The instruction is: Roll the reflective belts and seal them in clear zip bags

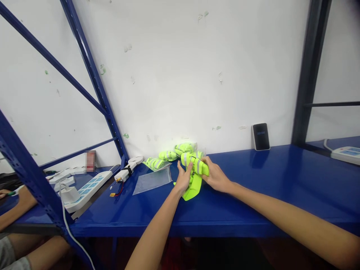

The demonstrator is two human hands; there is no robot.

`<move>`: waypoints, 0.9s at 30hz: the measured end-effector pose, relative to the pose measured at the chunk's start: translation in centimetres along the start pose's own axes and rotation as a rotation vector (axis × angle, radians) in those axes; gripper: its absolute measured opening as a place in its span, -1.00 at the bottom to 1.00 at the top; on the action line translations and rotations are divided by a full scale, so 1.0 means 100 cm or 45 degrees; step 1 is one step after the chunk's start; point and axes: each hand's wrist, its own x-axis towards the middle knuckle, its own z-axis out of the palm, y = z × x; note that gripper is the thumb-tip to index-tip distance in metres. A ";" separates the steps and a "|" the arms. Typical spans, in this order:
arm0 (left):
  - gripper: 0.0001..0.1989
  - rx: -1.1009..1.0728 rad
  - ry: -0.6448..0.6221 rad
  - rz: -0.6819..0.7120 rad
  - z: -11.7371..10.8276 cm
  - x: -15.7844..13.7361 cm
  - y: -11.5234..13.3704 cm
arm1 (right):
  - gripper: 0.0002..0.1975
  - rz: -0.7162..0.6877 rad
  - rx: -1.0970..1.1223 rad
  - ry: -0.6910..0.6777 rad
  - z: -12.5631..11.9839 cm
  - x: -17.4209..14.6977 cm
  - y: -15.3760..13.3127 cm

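Note:
Both hands grip a bright yellow-green reflective vest (194, 186) with silver bands, partly rolled or folded, above the blue table (242, 202). My left hand (184, 178) closes on its left side. My right hand (216, 175) pinches the right end of the roll, and a loose flap hangs down between the hands. Just behind lie several similar rolled yellow-green bundles (167, 155), at least some in clear plastic. A flat clear plastic bag (153, 182) rests on the table to the left of my left hand.
Left of the bag are a white handheld fan (135, 161) and a white battery pack (123, 174) with a yellow connector. A power strip (90, 191) lies beyond the blue rack post (30, 172). A black-faced device (261, 136) leans by the wall. Another person's arm (21, 204) shows at far left.

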 end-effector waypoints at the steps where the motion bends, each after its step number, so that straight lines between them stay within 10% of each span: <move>1: -0.20 -0.088 -0.078 -0.046 0.001 0.001 0.000 | -0.36 -0.059 -0.039 0.021 0.001 -0.001 -0.001; 16: -0.20 -0.309 -0.335 -0.137 0.014 -0.021 0.033 | -0.22 -0.421 -0.661 -0.268 -0.009 0.005 0.023; 20: -0.31 -0.383 -0.399 -0.231 0.016 -0.019 0.026 | -0.19 -0.341 -0.272 -0.349 -0.019 -0.004 0.018; 27: -0.47 -0.515 -0.378 -0.105 0.014 -0.014 0.025 | -0.31 0.415 0.834 -0.291 -0.039 0.019 0.021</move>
